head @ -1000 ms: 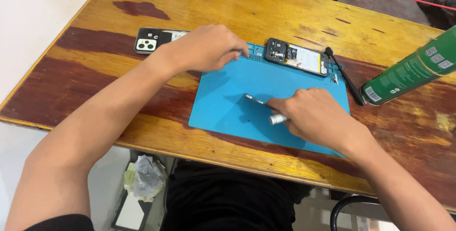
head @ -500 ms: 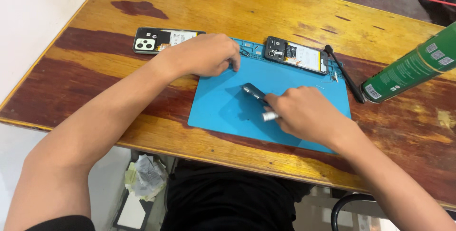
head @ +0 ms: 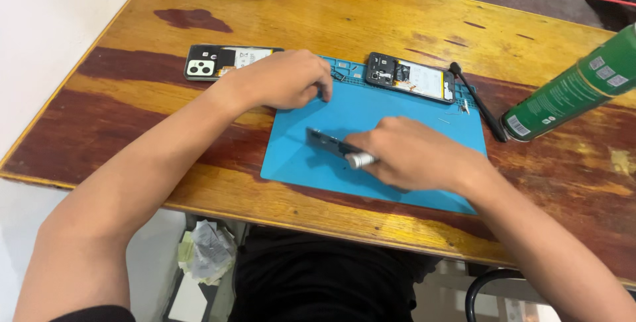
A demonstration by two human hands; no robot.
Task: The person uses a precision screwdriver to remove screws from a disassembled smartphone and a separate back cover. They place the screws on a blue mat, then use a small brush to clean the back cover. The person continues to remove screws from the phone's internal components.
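The right hand (head: 411, 156) has its grip closed on a silver-tipped tool (head: 361, 160), beside a dark narrow part (head: 324, 140) on the blue mat (head: 397, 110). The left hand (head: 285, 80) rests curled at the mat's far left; whether it holds something I cannot tell. A slip could push the part toward the mat's near edge. The opened phone (head: 414, 78) and green can (head: 570, 93) leave little room on the right of the bench (head: 371, 17)

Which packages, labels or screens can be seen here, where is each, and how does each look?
Spray can: lying at the right of the table, green cylinder with small white label patches.
Opened phone: top edge of the blue mat, white and yellow battery label.
Second phone: left of the mat, pale label.
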